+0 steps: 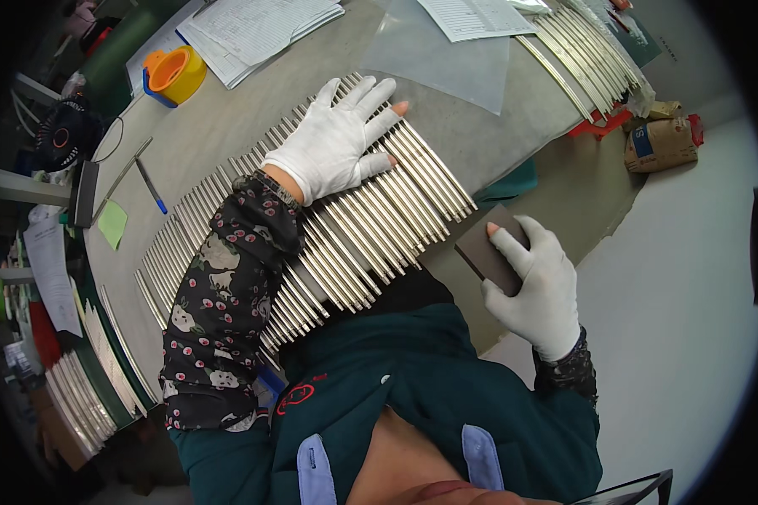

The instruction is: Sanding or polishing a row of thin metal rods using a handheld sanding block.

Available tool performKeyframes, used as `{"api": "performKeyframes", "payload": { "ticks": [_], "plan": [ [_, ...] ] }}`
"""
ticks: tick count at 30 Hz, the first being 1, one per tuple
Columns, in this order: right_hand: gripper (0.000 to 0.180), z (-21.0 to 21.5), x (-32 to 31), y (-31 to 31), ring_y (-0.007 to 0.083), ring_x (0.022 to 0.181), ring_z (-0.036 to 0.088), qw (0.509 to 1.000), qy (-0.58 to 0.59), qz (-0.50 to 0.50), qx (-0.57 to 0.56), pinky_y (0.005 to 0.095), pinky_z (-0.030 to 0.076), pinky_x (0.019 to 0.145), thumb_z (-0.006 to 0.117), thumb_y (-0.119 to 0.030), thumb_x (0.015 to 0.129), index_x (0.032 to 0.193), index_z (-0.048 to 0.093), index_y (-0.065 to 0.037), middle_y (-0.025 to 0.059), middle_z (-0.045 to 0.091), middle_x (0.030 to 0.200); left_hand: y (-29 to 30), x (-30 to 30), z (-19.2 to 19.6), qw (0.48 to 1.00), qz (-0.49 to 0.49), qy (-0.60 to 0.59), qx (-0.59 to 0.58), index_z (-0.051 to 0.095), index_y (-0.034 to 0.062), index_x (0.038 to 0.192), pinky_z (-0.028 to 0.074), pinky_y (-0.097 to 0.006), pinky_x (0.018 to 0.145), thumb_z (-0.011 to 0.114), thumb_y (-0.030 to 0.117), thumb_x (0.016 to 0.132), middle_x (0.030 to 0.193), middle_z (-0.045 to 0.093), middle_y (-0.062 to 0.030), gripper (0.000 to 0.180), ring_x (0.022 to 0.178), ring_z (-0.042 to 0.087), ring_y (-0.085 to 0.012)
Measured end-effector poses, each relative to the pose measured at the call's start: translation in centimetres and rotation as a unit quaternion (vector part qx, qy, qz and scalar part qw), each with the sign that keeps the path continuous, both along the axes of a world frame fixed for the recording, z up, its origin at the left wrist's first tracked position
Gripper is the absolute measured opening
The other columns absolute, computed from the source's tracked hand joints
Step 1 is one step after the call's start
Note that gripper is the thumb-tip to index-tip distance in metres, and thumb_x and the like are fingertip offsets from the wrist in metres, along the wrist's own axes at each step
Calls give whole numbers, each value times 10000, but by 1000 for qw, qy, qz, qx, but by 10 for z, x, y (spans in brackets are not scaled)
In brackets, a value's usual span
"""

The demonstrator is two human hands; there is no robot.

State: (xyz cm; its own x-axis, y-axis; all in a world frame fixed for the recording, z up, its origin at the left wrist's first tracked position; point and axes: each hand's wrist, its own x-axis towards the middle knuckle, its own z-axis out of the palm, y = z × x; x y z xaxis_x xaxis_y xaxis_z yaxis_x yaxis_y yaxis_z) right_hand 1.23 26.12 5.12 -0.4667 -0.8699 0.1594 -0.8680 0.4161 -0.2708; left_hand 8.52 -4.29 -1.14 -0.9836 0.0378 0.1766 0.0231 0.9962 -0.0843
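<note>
Many slim, shiny metal rods (408, 198) lie side by side in a long row along the near edge of the grey table (480, 135). My left hand (333, 147), in a white glove with some bare fingertips, rests flat across the rods with its fingers spread. Off the table to the right, my right hand (541, 290), gloved the same way, grips a flat, dark grey-brown block (490, 257) between thumb and fingers. The block is apart from the rods. My left forearm covers part of the row.
An orange-yellow tape roll (177, 76) stands near papers (257, 34) at the back left. A blue pen (152, 187) and green note (112, 224) lie on the left. More rods (585, 63) sit at the far right, near a brown sack (661, 145).
</note>
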Motion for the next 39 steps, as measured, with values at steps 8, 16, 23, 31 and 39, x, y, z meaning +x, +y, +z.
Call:
{"api": "performKeyframes", "payload": {
  "ticks": [8, 16, 23, 31, 39],
  "plan": [
    [565, -6, -1, -9, 334, 968, 589, 1000, -14, 17, -16, 412, 524, 785, 732, -173, 622, 1171, 629, -85, 191, 554, 1171, 8, 35, 8, 997, -43, -32, 57, 310, 144, 1488, 184, -580, 1139, 273, 641, 953, 1546, 270, -180, 731, 1413, 283, -377],
    [590, -9, -2, -16, 338, 968, 596, 996, 43, 10, -75, 410, 531, 775, 731, -177, 612, 1184, 618, -89, 196, 551, 1186, 10, 44, 3, 998, -24, -37, 36, 315, 148, 1485, 195, -603, 1126, 293, 626, 952, 1539, 285, -181, 716, 1404, 293, -387],
    [521, -15, 1, -80, 323, 924, 605, 995, 89, 8, -37, 411, 542, 708, 712, -220, 676, 1167, 620, -72, 202, 554, 1127, 9, 42, 6, 998, -24, -31, 42, 338, 145, 1474, 196, -592, 1130, 328, 616, 945, 1539, 287, -177, 708, 1404, 296, -384],
    [593, -13, 1, -37, 349, 943, 605, 996, 83, 21, 2, 405, 545, 738, 729, -203, 658, 1223, 594, -77, 239, 544, 1153, 14, 42, 5, 998, -12, -33, 52, 360, 131, 1457, 191, -590, 1135, 309, 649, 939, 1539, 291, -173, 734, 1413, 285, -374],
    [570, -6, 0, -20, 344, 1002, 595, 999, 51, 6, -17, 405, 529, 815, 705, -139, 639, 1201, 620, -92, 192, 559, 1178, 10, 39, 1, 998, -21, -23, 55, 366, 146, 1458, 212, -580, 1127, 287, 666, 937, 1530, 304, -180, 740, 1405, 293, -384]
  ]
}}
